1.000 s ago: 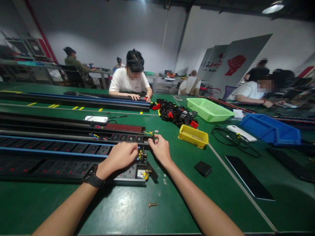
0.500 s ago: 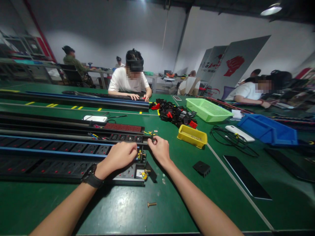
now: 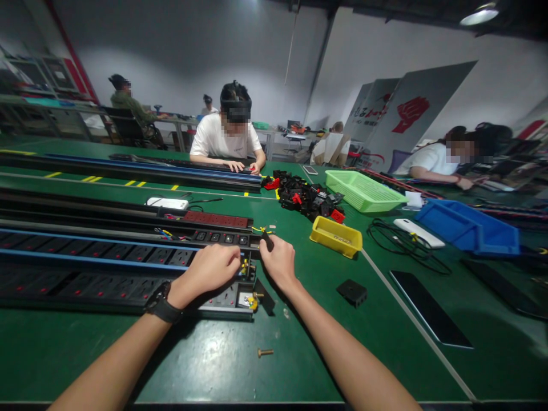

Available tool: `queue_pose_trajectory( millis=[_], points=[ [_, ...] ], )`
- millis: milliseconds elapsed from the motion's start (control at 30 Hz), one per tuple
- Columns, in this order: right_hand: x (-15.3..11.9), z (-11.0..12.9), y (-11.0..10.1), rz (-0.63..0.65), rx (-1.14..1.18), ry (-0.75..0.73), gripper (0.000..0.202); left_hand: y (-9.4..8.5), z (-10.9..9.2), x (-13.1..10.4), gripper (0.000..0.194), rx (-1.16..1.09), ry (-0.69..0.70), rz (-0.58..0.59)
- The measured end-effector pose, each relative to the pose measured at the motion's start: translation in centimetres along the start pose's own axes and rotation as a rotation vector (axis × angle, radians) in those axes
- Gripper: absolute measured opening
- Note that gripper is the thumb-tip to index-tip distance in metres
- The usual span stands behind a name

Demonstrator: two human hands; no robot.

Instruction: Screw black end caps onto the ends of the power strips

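Note:
My right hand (image 3: 278,261) is closed in a pinch on a small black plate (image 3: 267,241), held tilted up by the end of the power strip with square sockets (image 3: 229,238). Just left of it, my left hand (image 3: 214,265) lies curled over the blue-edged power strip (image 3: 128,253). Its fingertips are hidden, so I cannot tell what they grip. Yellow-green wiring (image 3: 244,266) shows at that strip's end. Nearest me is another power strip (image 3: 98,291), its end open, with a brass bolt (image 3: 258,295) sticking out beside a dark plate (image 3: 266,298).
A loose bolt (image 3: 265,353) and a black end piece (image 3: 351,292) lie on the green table (image 3: 205,365). Beyond are a yellow bin (image 3: 336,237), a pile of black and red parts (image 3: 308,197), a green basket (image 3: 366,191) and a blue bin (image 3: 468,228). A co-worker (image 3: 226,137) sits opposite.
The black plate in my right hand now stands up more and shows more of its face. My left hand has barely moved; the whole view has shifted slightly.

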State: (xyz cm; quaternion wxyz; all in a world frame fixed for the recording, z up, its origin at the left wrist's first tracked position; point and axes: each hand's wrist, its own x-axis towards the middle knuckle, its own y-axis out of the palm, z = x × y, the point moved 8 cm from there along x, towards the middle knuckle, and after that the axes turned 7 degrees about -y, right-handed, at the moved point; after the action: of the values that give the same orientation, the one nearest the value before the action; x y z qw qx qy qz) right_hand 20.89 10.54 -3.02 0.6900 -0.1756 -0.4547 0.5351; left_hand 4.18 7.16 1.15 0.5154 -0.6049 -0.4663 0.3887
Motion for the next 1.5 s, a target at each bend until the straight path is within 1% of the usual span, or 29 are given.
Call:
queue_pose_trajectory(
  millis=[267,367,533,700,867,1000,1200,1333,1400,1500],
  points=[
    [-0.1,-1.8,0.6,0.009,0.045,0.174,0.02,0.2,0.1,0.0,0.029,-0.002,0.001,-0.005],
    [0.1,-2.4,0.6,0.04,0.06,0.188,0.02,0.2,0.1,0.0,0.029,-0.007,0.001,-0.005],
    [0.5,-2.3,0.5,0.105,-0.009,0.134,0.02,0.2,0.2,0.0,0.029,-0.005,0.005,-0.014],
    [0.8,-1.8,0.4,0.09,-0.08,0.055,0.019,0.1,0.0,-0.1,0.028,-0.01,0.007,-0.022],
    [1.2,-2.2,1.1,0.094,-0.03,0.014,0.017,0.1,0.1,-0.1,0.027,-0.037,0.0,-0.024],
    [1.5,-2.2,1.3,0.116,-0.002,-0.046,0.018,0.2,0.2,0.0,0.027,-0.027,0.001,-0.027],
    [0.8,-1.6,0.9,0.141,-0.098,-0.105,0.018,0.2,0.1,0.0,0.028,-0.028,0.002,-0.022],
    [0.2,-1.2,0.8,0.185,-0.192,-0.121,0.025,0.2,0.1,0.0,0.028,-0.035,-0.005,-0.023],
    [0.0,-1.2,0.9,0.205,-0.205,-0.115,0.028,0.3,0.1,0.0,0.028,-0.028,-0.003,-0.021],
    [-0.1,-1.2,0.8,0.238,-0.159,-0.119,0.028,0.3,0.1,0.0,0.028,-0.018,0.002,-0.023]
  ],
)
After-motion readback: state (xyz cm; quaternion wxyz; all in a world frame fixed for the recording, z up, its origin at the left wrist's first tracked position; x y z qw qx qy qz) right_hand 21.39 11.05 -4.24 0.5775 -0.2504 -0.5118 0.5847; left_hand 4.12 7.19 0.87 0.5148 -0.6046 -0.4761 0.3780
